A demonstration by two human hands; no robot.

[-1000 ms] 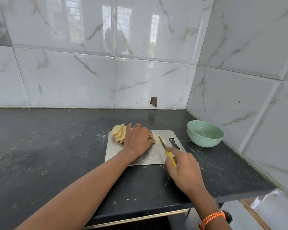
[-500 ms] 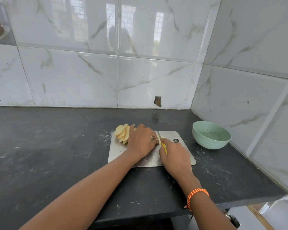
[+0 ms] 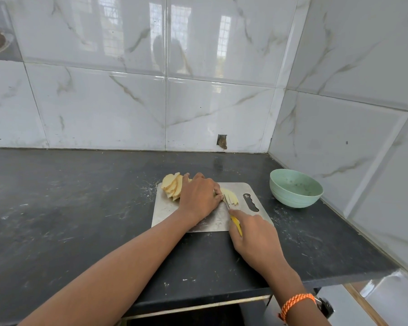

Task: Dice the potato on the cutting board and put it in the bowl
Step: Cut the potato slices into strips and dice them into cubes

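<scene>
Midway through the dicing: a potato [image 3: 174,188], already sliced, is pinned to the board [image 3: 165,208] under the curled left hand [image 3: 199,196], while a yellow-handled knife [image 3: 233,217] is gripped in the right hand [image 3: 254,238], its blade set beside the left fingertips. A few cut strips [image 3: 231,198] lie just past the blade. No cubes are seen; the bowl [image 3: 296,190], beyond the right hand on the bench [image 3: 80,208], appears unfilled.

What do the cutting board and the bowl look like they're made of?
The cutting board looks like brushed stainless steel: grey, thin, dully reflective, with fine scratches and a cut-out handle slot. The bowl looks like matte plastic or a wheat-straw composite: pale green, no glaze shine, faint ridges round its wall; ceramic cannot be ruled out.
</scene>
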